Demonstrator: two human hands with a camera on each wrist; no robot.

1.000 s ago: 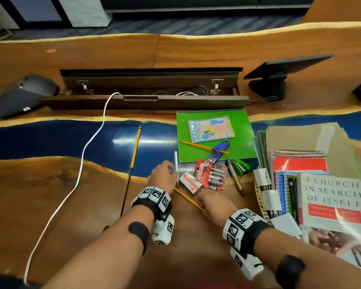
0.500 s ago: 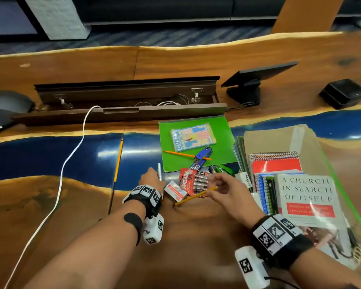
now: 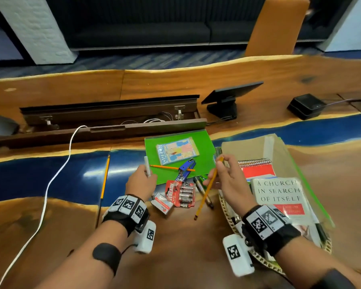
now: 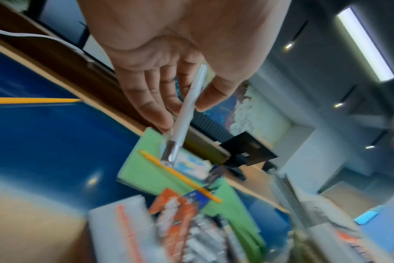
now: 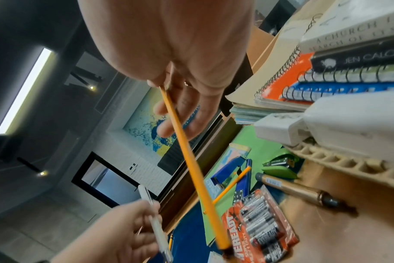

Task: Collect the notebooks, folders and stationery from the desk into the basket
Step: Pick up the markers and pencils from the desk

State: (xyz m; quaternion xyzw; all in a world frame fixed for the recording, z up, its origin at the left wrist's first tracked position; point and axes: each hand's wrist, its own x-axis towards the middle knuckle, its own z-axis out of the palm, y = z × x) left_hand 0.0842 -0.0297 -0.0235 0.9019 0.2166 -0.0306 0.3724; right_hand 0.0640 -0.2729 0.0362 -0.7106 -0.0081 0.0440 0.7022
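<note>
Left hand [image 3: 141, 182] pinching white pen [image 4: 184, 113], right hand [image 3: 227, 180] pinching yellow pencil [image 3: 206, 190] — right wrist alone shows book spines in basket [image 5: 349, 167]

Even indoor light falls from above; a ceiling strip light [image 4: 367, 44] glows at the upper right of the left wrist view and another [image 5: 25, 92] at the left of the right wrist view. The blue worktop [image 3: 50, 174] shows white glare left of the left hand [image 3: 141, 182]. Shadows are soft. The head view is sharp but bowed at its edges. Both wrist views smear with motion blur, worst below the hands.
</note>
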